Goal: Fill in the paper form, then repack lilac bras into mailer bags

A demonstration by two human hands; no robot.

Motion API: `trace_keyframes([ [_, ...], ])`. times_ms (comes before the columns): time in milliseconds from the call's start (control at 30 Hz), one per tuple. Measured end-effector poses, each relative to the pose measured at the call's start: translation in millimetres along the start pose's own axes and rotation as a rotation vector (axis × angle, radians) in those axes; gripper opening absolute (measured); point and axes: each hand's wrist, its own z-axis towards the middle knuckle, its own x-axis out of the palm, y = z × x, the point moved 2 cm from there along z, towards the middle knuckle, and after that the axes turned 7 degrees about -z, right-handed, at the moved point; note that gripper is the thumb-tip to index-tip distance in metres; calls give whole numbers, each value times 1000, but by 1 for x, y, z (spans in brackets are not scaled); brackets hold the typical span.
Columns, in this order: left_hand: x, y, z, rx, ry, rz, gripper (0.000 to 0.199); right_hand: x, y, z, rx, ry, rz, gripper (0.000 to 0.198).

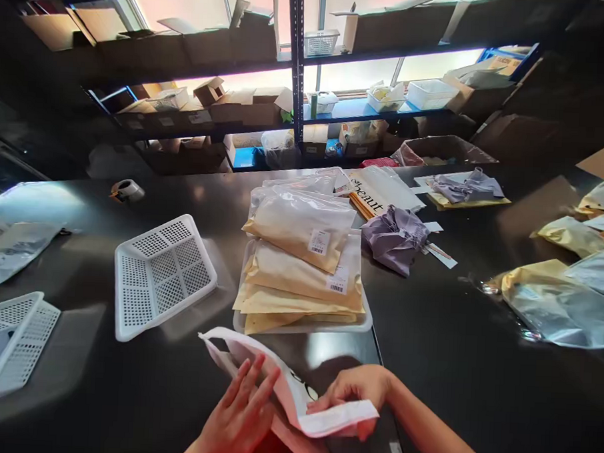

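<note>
A white printed bag [280,379] is held low in front of me, its near-left mouth gaping. My right hand [352,392] pinches its right end, with fingers above and below the folded edge. Close against the bag's left side is my left hand [247,401], its fingers stretched out and spread; whether it touches the inside I cannot tell. Just beyond the bag, several yellowish packets in clear plastic [300,273] with barcode labels lie stacked in a white tray [317,327].
An empty white perforated basket [164,274] stands left, another basket [21,348] nearer the edge. A tape roll [128,191] lies behind. Purple cloth pouches [396,237] and printed bags [383,190] are at the back right. More packets [554,297] lie right. Shelves [296,66] stand beyond the dark table.
</note>
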Motion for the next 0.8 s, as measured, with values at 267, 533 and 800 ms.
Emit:
trace_keyframes([
  [267,16,-7,-2,190,148,-75,14,-6,-7,31,388,359,-186,66],
  [533,8,-26,-12,60,166,-65,31,-57,69,-8,167,-388,-270,55],
  [800,40,-41,-44,-377,106,14,50,-217,115,-27,196,-1716,-61,61],
])
